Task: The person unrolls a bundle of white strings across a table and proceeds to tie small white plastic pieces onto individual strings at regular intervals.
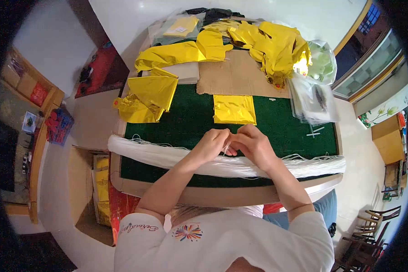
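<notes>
Both my hands meet over the green table top (190, 115), just above a long bundle of white string (167, 155) that lies across the near side. My left hand (211, 144) is closed in a pinch, with a bit of white string showing at its fingertips. Close against it, my right hand (253, 144) has its fingers pressed together; what they grip is too small to make out. Just beyond the hands lies a folded gold foil piece (234, 109), flat on the green surface.
Gold foil pieces (152, 95) lie at left and a gold foil heap (281, 47) at the back right. Brown cardboard (242, 72) lies between them. Clear plastic bags (312, 99) rest at right. An open carton (84, 186) holding gold packets stands at lower left.
</notes>
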Available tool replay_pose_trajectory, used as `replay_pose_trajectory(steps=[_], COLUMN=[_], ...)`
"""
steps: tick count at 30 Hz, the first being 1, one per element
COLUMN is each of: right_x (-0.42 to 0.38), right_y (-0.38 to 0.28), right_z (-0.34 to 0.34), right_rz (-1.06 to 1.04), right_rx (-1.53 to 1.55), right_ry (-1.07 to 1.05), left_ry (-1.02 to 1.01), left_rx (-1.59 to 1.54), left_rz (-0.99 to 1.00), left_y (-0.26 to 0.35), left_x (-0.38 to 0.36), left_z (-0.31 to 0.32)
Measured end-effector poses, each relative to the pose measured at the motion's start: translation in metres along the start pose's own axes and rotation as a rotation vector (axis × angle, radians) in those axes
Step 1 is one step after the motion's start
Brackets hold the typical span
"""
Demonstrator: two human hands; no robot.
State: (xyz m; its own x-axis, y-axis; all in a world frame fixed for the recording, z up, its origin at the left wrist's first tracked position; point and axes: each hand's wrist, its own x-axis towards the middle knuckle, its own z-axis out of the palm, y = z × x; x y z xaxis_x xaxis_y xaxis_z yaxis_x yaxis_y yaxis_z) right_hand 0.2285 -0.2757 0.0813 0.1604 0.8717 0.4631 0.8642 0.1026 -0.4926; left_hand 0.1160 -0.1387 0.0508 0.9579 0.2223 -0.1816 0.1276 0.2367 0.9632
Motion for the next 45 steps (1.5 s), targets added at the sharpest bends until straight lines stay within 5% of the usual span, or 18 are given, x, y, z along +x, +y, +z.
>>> replay_pose_trajectory(steps=[11, 18, 21, 22, 24, 25, 29, 34, 38, 40, 45], right_x=[0.003, -0.001, 0.002, 0.002, 0.001, 0.002, 0.003, 0.000, -0.001, 0.000, -0.003], right_y=[0.003, 0.020, 0.010, 0.008, 0.005, 0.005, 0.012, 0.020, 0.019, 0.019, 0.021], right_z=[-0.004, -0.010, -0.011, -0.012, -0.013, -0.013, -0.010, -0.009, -0.011, -0.012, -0.017], right_rz=[-0.161, -0.075, -0.142, -0.148, -0.174, -0.174, -0.173, 0.014, 0.143, 0.158, 0.267], right_rx=[-0.055, -0.001, 0.024, 0.026, 0.033, 0.033, -0.004, 0.113, 0.142, 0.141, 0.120], right_ry=[-0.105, -0.046, 0.031, 0.026, 0.013, 0.011, 0.077, 0.143, 0.161, 0.170, 0.066], left_ry=[-0.035, 0.584, 0.166, 0.040, -0.345, -0.305, -0.512, -0.053, 0.106, 0.293, 0.428], left_rx=[0.195, 0.132, -0.232, -0.558, -0.750, -0.735, -0.875, -0.254, 0.168, 0.656, 0.612], left_rz=[-0.061, 0.343, 0.176, -0.161, -0.365, -0.427, -0.247, -0.065, 0.136, 0.525, 0.550], left_y=[0.004, 0.021, 0.004, 0.000, -0.005, 0.003, -0.028, 0.008, 0.009, 0.003, 0.003], left_x=[-0.001, 0.005, 0.005, 0.005, 0.006, 0.003, 0.012, 0.001, -0.003, -0.001, 0.002], left_z=[0.004, -0.015, 0.000, 0.004, 0.003, 0.012, -0.008, 0.001, 0.007, 0.010, 0.003])
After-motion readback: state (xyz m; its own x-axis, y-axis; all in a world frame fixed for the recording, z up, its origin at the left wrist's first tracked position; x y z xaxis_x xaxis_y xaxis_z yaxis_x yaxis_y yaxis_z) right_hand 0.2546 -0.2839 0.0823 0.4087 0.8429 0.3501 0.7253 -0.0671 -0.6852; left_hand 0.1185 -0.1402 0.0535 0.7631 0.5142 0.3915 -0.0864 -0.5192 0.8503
